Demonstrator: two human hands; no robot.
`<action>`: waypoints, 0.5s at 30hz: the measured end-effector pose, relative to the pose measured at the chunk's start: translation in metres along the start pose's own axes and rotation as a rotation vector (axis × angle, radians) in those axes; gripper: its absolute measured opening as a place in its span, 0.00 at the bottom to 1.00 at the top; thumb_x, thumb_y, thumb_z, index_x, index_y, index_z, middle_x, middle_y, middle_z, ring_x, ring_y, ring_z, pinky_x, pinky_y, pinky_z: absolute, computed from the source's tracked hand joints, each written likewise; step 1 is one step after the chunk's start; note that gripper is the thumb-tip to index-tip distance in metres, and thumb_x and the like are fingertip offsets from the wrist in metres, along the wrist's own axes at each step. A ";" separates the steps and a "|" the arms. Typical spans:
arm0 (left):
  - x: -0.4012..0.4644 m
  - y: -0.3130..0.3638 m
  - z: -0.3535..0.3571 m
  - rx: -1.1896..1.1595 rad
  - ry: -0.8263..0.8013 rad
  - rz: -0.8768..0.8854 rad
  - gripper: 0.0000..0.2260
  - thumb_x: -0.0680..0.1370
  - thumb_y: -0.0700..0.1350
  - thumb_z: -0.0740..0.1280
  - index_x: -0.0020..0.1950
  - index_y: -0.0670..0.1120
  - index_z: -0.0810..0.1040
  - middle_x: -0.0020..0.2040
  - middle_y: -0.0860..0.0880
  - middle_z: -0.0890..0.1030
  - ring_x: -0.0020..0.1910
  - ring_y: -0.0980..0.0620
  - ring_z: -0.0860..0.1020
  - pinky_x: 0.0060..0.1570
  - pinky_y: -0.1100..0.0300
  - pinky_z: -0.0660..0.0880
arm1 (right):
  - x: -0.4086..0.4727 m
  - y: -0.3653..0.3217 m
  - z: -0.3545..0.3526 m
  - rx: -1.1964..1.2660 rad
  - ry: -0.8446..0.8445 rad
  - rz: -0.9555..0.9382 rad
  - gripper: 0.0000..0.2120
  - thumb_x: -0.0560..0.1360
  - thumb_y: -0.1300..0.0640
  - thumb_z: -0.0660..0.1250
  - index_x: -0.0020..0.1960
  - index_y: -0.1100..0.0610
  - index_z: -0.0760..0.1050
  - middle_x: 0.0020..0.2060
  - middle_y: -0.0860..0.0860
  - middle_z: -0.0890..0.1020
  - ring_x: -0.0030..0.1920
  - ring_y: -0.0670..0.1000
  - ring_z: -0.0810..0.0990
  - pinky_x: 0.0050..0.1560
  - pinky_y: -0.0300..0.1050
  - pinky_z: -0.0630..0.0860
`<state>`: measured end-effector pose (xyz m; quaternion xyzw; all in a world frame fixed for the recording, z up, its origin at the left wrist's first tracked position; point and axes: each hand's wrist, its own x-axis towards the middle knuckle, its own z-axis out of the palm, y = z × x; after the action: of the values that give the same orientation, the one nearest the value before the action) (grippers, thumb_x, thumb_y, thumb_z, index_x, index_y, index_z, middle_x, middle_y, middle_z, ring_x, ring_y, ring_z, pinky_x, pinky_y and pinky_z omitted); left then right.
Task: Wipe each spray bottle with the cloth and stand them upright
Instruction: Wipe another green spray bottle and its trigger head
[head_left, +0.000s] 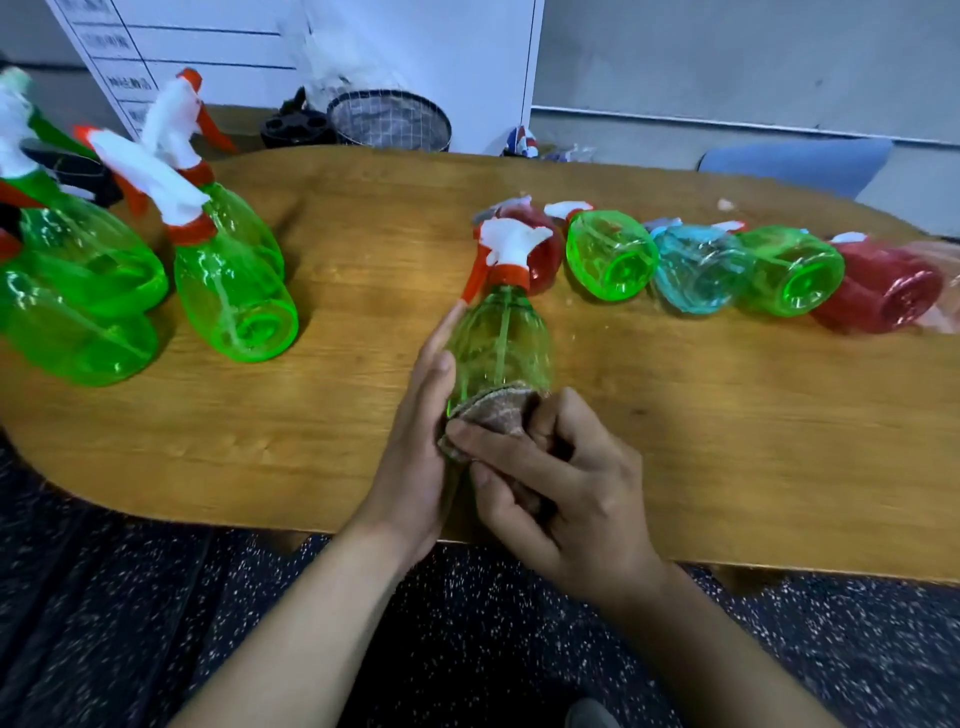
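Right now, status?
Left hand steadies green bottle. Right hand holds cloth against its base. Five bottles lying behind, unwiped. Nothing blocking.

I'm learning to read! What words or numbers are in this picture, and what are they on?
White board behind the table: dark printing in a ruled grid, too blurred to read.
Spray bottles, such as the green bottle in hand: no labels showing.
Nothing else bears readable text.

Both forearms reach forward side by side toward the green spray bottle (498, 343). The left hand (415, 452) lies along the bottle's left side, fingers straight. The right hand (561, 483), fingers curled, grips the cloth (493, 415) at the bottle's base.
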<state>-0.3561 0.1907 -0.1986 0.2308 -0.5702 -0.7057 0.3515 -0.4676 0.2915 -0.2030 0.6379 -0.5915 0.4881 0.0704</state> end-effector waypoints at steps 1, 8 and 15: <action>-0.001 0.000 0.000 -0.003 -0.002 -0.003 0.22 0.86 0.59 0.56 0.81 0.63 0.68 0.77 0.46 0.76 0.75 0.43 0.77 0.75 0.36 0.71 | -0.001 -0.001 0.000 0.013 0.022 -0.001 0.12 0.80 0.55 0.70 0.61 0.55 0.86 0.42 0.52 0.71 0.42 0.44 0.71 0.42 0.34 0.70; 0.000 -0.013 0.004 0.204 -0.006 0.065 0.22 0.85 0.61 0.57 0.79 0.64 0.69 0.82 0.57 0.70 0.82 0.55 0.66 0.81 0.39 0.63 | 0.025 0.018 -0.012 0.194 0.299 0.415 0.13 0.84 0.56 0.67 0.66 0.54 0.83 0.51 0.61 0.80 0.50 0.54 0.79 0.55 0.40 0.74; 0.002 -0.014 -0.001 0.111 0.020 0.035 0.23 0.85 0.62 0.58 0.81 0.64 0.68 0.81 0.50 0.71 0.80 0.45 0.70 0.78 0.34 0.65 | 0.008 0.010 -0.009 0.088 0.070 0.169 0.13 0.81 0.58 0.70 0.64 0.56 0.83 0.43 0.57 0.74 0.45 0.49 0.73 0.46 0.36 0.70</action>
<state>-0.3604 0.1899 -0.2119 0.2469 -0.6090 -0.6643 0.3562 -0.4823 0.2891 -0.1972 0.5708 -0.6184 0.5397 0.0214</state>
